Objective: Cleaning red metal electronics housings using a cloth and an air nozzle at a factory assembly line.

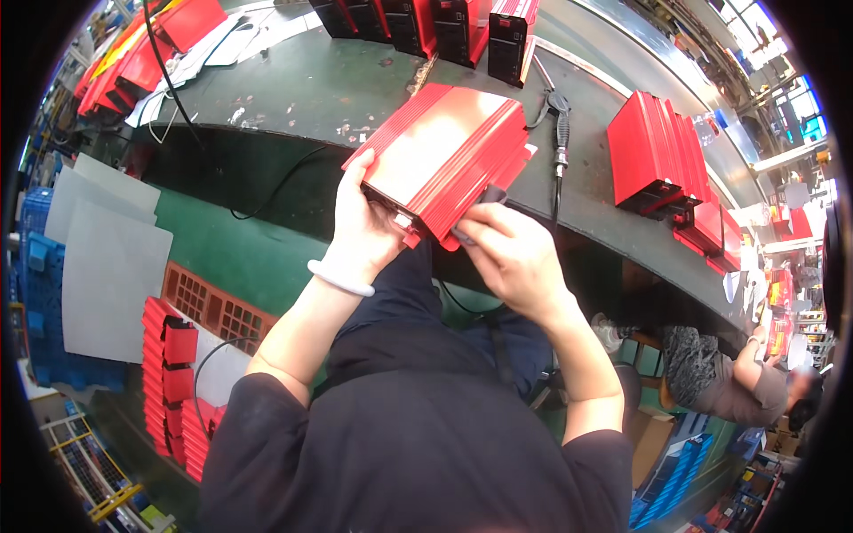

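A red ribbed metal case (444, 147), shaped like a power inverter housing, is held tilted at the near edge of the dark workbench. My left hand (362, 218) is closed around its left near side, thumb along the upper edge. At the near right end of the case, my right hand (506, 244) pinches a small dark grey piece (493, 194), which looks like cloth, against the case. Its fingers hide most of that piece. A black and grey air gun (560, 129) with a hose lies on the bench just right of the case.
Several red cases with dark ends (512, 44) stand along the bench's far side. More red cases (653, 155) are at the right, others (169, 377) stacked low at the left. A black cable (169, 80) hangs at the left. Another person (720, 377) sits farther right.
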The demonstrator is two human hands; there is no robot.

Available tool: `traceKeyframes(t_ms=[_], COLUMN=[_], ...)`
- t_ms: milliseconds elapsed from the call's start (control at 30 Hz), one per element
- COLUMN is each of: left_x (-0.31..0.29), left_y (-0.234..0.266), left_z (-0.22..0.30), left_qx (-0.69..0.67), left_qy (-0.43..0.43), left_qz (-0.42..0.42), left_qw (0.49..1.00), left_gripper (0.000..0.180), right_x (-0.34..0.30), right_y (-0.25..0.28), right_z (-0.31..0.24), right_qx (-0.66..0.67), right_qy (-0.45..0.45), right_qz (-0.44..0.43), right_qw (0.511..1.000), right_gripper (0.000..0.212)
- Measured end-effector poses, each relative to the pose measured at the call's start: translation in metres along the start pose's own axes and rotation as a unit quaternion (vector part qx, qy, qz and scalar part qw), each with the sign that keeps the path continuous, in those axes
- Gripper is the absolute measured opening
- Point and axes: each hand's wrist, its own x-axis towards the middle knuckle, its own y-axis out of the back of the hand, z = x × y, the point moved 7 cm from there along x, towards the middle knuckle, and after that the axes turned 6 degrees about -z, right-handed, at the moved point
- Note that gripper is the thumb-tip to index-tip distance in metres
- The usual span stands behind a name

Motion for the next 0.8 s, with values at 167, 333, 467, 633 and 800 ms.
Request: traceKeyframes(t_ms=[167, 333, 467, 633, 800], left_x=[0.001, -0.003, 0.004, -0.002, 0.008], left_y=[0.010, 0.008, 0.000, 0.005, 0.013], left_z=[0.005, 0.000, -0.005, 0.006, 0.009], left_qx=[0.040, 0.064, -0.008, -0.061, -0.006], left_qy=[-0.058, -0.065, -0.007, 0.009, 0.005], left_qz=[0.019, 0.033, 0.019, -0.013, -0.036], left_qw=[0.997, 0.995, 1.000, 0.998, 0.999], left_gripper=[0.047, 0.047, 0.043, 0.041, 0.044], right_x=[-0.009, -0.012, -0.041, -0.036, -0.060], right_y=[-0.017, -0.025, -0.065, -0.012, 0.010], right_z=[-0.030, -0.036, -0.041, 0.023, 0.062], right_qx=[-0.160, -0.185, -0.047, 0.195, 0.474], right_qy=[0.064, 0.101, 0.143, -0.128, -0.283], right_qz=[-0.070, -0.155, -0.271, -0.044, 0.185], right_qw=[0.983, 0.965, 0.951, 0.971, 0.813], right_gripper=[0.021, 0.016, 0.010, 0.004, 0.011])
